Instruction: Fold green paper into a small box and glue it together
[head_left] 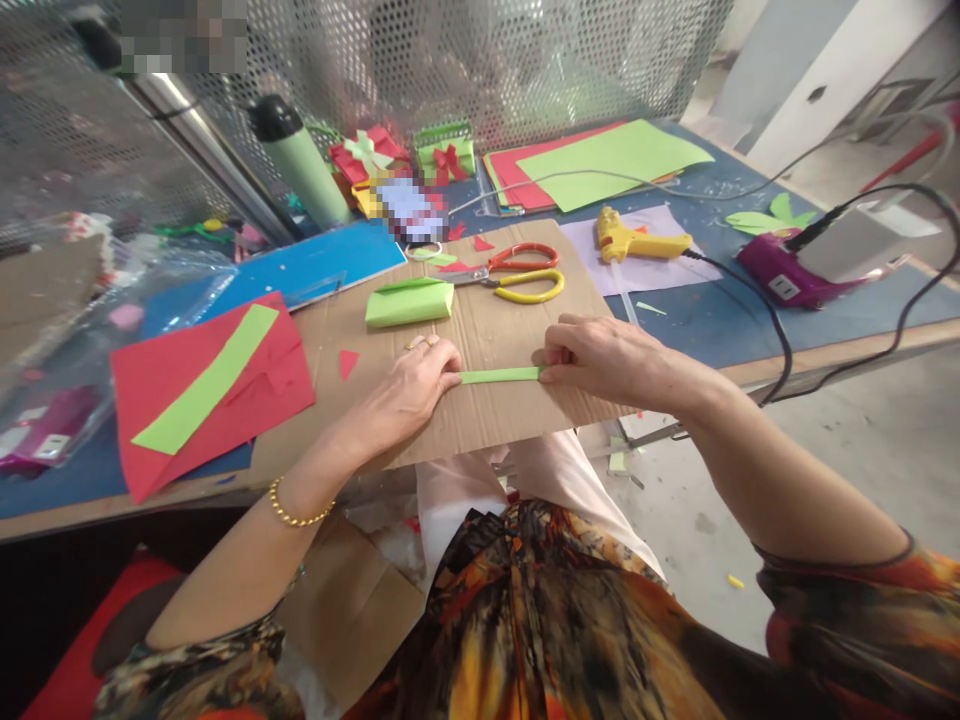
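Note:
A narrow green paper strip [501, 376] lies across the cardboard sheet [517, 412]. My left hand [420, 385] pinches its left end, and my right hand [592, 358] pinches the right end; the fingers of both are closed. Just beyond my left hand rests a rolled or folded green paper piece [409, 304]. Scissors [517, 272] with one red and one yellow handle loop lie behind the strip, their blades pointing left towards the green piece.
A wide green strip [210, 378] lies on red paper [281, 400] at left. Behind are a blue sheet [300, 272], a green bottle [304, 165], a phone [409, 208] and stacked coloured paper [615, 165]. At right, a yellow glue gun [637, 240] and a purple power block [787, 270] have cables.

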